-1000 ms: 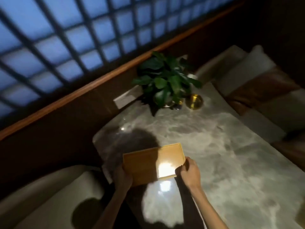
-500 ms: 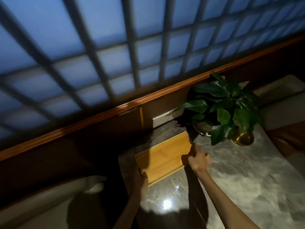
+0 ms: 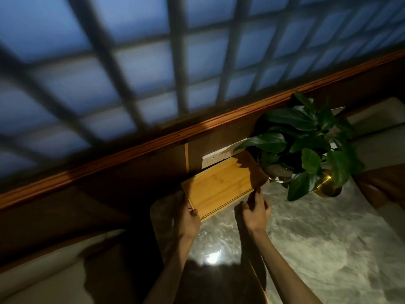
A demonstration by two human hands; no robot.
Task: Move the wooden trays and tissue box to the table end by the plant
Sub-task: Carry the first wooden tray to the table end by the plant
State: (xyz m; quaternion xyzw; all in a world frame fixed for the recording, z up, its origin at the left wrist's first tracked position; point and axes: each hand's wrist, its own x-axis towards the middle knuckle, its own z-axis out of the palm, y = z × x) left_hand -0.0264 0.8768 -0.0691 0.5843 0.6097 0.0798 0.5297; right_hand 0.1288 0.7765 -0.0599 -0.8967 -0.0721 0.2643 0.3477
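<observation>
A big window (image 3: pixel 153 62) with dark crossing bars and blue panes fills the upper part of the view, and under it a wooden rail (image 3: pixel 153 141) runs along a dark wall panel. The marble table (image 3: pixel 317 249) reaches up to this wall, grey with pale veins, and it carries a bright spot of reflected light nearer to the person than the tray. A pale cushioned seat (image 3: pixel 43 270) is on the left side of the table, far from the plant, and another seat with a brown cushion (image 3: pixel 383 189) is on the right side, past the plant. The plant (image 3: pixel 306 145) stands at the wall end of the table, with broad green leaves over a glass pot, and a small golden round vessel (image 3: pixel 326 185) sits just beside the pot on its right. A white switch plate (image 3: pixel 217 157) is on the wall, left of the plant. The wooden tray (image 3: pixel 221 187) lies at the same end of the table, just left of the plant, with its far edge close to the wall and the shadow of the leaves on its right corner. The left hand (image 3: pixel 188 218) grips the near left corner of the tray, thumb on top. The right hand (image 3: pixel 255 208) is at the near right edge of the tray with fingers curled; only the fingertips seem to touch the edge, and I cannot tell if they really pinch it
</observation>
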